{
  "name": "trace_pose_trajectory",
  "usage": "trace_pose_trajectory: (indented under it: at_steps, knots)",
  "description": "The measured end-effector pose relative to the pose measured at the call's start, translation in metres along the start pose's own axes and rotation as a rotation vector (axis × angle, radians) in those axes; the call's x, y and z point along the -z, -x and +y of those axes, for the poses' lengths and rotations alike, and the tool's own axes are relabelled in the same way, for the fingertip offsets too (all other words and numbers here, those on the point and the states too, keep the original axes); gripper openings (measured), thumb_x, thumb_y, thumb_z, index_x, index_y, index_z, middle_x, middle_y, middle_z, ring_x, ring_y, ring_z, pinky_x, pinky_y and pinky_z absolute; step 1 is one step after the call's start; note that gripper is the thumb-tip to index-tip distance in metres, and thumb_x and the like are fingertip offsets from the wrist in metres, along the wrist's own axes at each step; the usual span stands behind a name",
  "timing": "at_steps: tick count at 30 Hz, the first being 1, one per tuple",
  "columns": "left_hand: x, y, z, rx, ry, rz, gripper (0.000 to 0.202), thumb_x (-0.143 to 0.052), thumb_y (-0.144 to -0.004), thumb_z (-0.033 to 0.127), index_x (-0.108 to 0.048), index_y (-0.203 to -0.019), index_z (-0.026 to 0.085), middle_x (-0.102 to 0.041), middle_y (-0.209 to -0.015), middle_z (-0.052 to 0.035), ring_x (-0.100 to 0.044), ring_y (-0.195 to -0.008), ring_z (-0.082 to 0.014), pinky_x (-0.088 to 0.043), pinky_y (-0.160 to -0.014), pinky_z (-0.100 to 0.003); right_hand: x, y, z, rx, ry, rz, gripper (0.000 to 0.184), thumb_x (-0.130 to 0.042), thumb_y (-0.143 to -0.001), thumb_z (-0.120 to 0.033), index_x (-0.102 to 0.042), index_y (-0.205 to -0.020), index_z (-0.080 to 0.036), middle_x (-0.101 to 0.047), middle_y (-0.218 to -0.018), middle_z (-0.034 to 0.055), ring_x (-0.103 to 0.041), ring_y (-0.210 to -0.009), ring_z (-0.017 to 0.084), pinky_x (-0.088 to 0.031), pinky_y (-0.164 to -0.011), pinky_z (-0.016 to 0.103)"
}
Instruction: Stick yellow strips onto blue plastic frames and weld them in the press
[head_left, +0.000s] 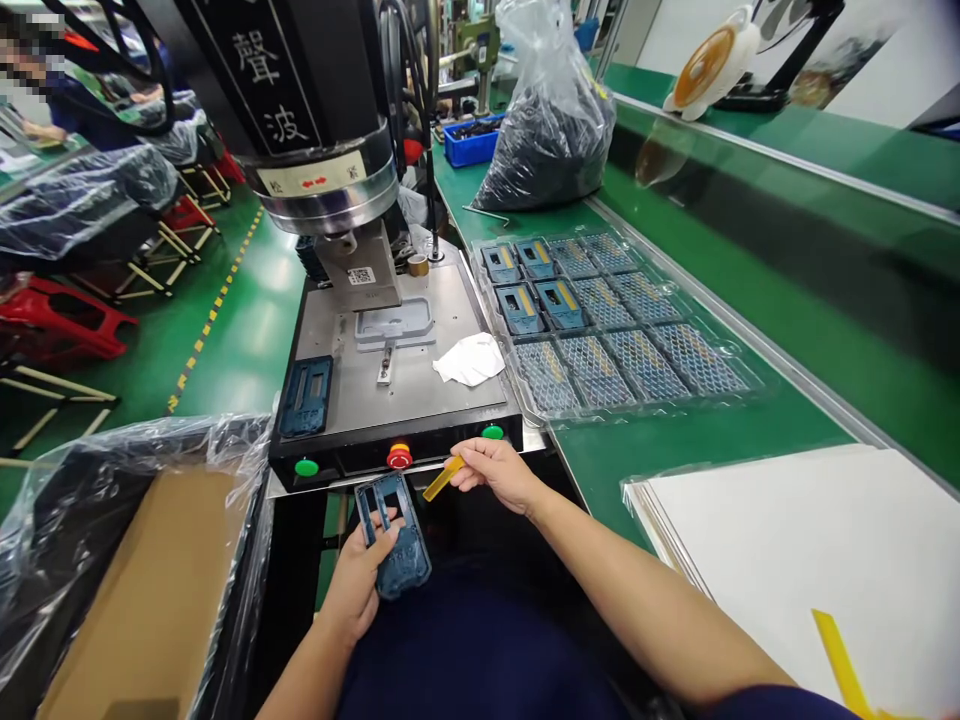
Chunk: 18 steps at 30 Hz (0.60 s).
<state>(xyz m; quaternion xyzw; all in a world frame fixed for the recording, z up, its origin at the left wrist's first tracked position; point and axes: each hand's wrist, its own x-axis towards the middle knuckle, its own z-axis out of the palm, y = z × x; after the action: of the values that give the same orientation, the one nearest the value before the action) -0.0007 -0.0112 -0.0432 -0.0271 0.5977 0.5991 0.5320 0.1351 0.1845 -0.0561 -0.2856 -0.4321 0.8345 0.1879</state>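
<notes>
My left hand [360,565] grips a dark blue plastic housing [405,560] with rectangular cut-outs, held tilted in front of my body. In the fingertips of my right hand [491,472] is a yellow strip [442,480], pinched at one end and pointing toward the housing without touching it. A similar dark housing [306,397] lies on the left front of the machine's metal plate. Behind my hands, a grey fixture [395,322] sits beneath the press head [364,265]. My left fingers are partly hidden behind the housing.
Green buttons [306,467] and a red stop button [400,456] line the machine's front. A clear tray [536,405] with several housings stands right of it. White paper [471,360], stacked sheets [780,530], a yellow strip [840,660] and a plastic-lined box [142,590] lie around.
</notes>
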Motion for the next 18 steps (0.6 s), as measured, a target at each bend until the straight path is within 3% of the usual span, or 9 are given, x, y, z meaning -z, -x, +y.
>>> trace_pose_trajectory:
  at_steps: [4,11,18]
  knots:
    - [-0.007,-0.001,-0.002,0.051,0.046,0.005,0.047,-0.076,-0.065,0.026,-0.057,-0.108,0.019,-0.069,-0.099,-0.0073,-0.066,-0.087,-0.0181,-0.053,-0.077,-0.032,0.000,-0.001,0.001,-0.006,-0.003,0.003,0.036,-0.071,-0.074,-0.041,-0.062,-0.092,-0.011,-0.070,-0.077,0.0072,-0.068,-0.062,0.014,-0.055,-0.054,0.021]
    - [-0.016,0.000,-0.004,0.063,0.069,-0.026,0.044,-0.075,-0.066,0.026,-0.059,-0.106,0.018,-0.071,-0.097,-0.0068,-0.067,-0.085,-0.0177,-0.054,-0.076,-0.031,0.000,0.000,0.001,-0.038,-0.011,-0.007,0.032,-0.068,-0.078,-0.038,-0.060,-0.095,-0.011,-0.070,-0.077,0.0078,-0.068,-0.065,0.015,-0.056,-0.056,0.023]
    - [-0.015,0.004,-0.004,0.045,0.083,-0.062,0.043,-0.074,-0.067,0.029,-0.060,-0.107,0.019,-0.072,-0.097,-0.0060,-0.066,-0.090,-0.0185,-0.052,-0.081,-0.031,0.001,0.002,0.002,-0.015,0.073,-0.055,0.036,-0.074,-0.071,-0.038,-0.066,-0.092,-0.011,-0.071,-0.083,0.0080,-0.068,-0.073,0.015,-0.056,-0.071,0.029]
